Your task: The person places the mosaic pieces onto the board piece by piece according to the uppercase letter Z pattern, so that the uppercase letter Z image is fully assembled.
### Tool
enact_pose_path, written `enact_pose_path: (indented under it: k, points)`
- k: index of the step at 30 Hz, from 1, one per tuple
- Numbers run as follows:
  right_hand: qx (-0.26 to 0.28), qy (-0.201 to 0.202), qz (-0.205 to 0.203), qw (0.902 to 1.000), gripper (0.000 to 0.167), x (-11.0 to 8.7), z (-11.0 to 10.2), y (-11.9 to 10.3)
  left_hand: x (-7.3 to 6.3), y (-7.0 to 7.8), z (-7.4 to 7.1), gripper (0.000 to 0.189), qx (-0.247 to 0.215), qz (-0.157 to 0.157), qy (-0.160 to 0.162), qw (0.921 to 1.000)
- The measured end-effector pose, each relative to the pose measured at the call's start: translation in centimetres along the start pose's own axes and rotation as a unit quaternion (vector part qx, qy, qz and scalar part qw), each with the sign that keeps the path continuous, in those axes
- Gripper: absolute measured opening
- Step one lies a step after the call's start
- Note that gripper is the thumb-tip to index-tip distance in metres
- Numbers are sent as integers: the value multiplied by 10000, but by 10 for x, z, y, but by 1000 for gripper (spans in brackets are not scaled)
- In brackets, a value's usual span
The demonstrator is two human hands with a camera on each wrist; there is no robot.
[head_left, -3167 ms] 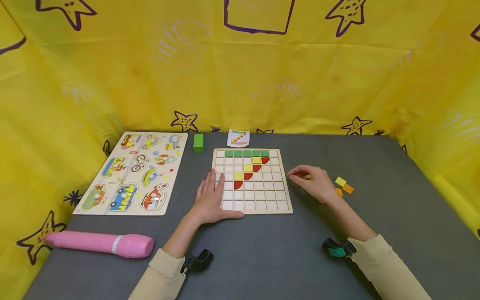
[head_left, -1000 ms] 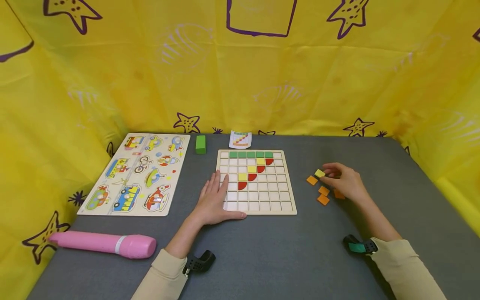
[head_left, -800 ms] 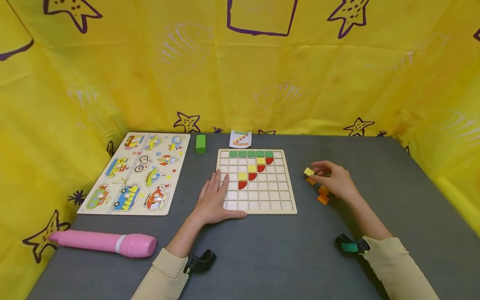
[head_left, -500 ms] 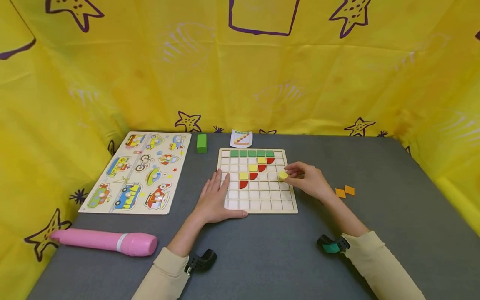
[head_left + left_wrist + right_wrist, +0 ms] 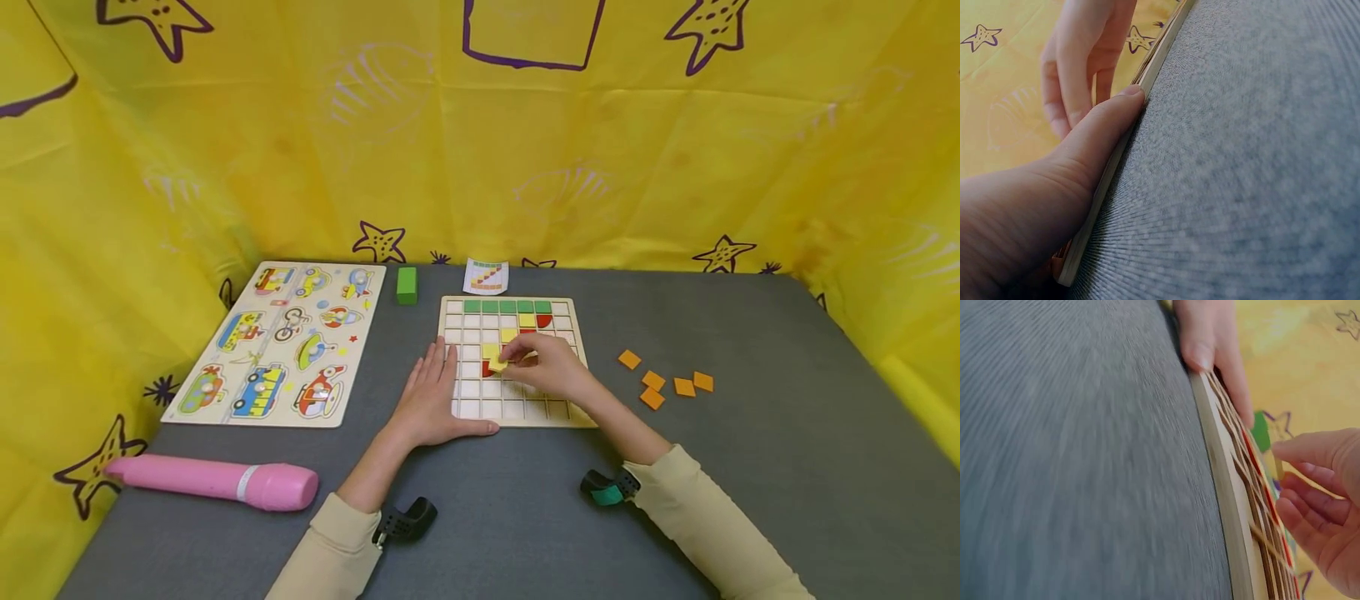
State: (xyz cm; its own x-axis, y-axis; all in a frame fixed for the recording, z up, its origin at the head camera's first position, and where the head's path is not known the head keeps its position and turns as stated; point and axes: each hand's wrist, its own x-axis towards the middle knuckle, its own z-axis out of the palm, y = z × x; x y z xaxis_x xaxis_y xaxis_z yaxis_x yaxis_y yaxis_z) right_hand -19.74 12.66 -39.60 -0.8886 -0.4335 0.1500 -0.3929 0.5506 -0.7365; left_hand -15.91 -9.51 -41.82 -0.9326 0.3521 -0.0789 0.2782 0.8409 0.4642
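A square wooden grid board [image 5: 512, 409] lies on the grey table, with a row of green tiles [image 5: 506, 307] near its far edge. Yellow tiles [image 5: 527, 320] and red quarter-round tiles [image 5: 543, 321] run diagonally below that row, partly covered by my right hand. My left hand [image 5: 429, 408] rests spread over the board's near left corner; in the left wrist view its thumb [image 5: 1100, 134] lies along the front edge. Over the board, my right hand [image 5: 553, 368] pinches a yellow square tile [image 5: 497, 364], seen edge-on in the right wrist view, close to the lowest red tile.
Several orange tiles [image 5: 653, 381] lie right of the board. Behind it are a small printed pattern card [image 5: 486, 277] and a green block [image 5: 407, 286]. A vehicle knob puzzle [image 5: 281, 346] and a pink microphone-shaped object [image 5: 217, 482] lie to the left.
My right hand has picked up the yellow tile from among the orange ones and carried it left over the board. My left hand has kept its place on the corner.
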Motion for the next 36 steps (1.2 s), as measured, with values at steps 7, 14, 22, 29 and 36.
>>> enact_pose_path:
  k: [7,14,22,29,36]
  points:
    - [-652,-181,-526,9963,12,14,16,-14,0,2,0,130,-33,64,7,10000]
    - [-902,-263,-699,9931,9,21,23,-17,-1,5,-2,129,-17,128,104,9999]
    - [-790,-248,-739,9938,9,21,18,-15,0,5,-2,129,49,109,102,9999]
    - [-997,82,-672,9927,15,20,6,-5,0,4,-2,130,121,47,82,9999]
    - [-1023,-100,-892,9907,14,20,5,-1,-2,3,-3,130,70,56,95,9999]
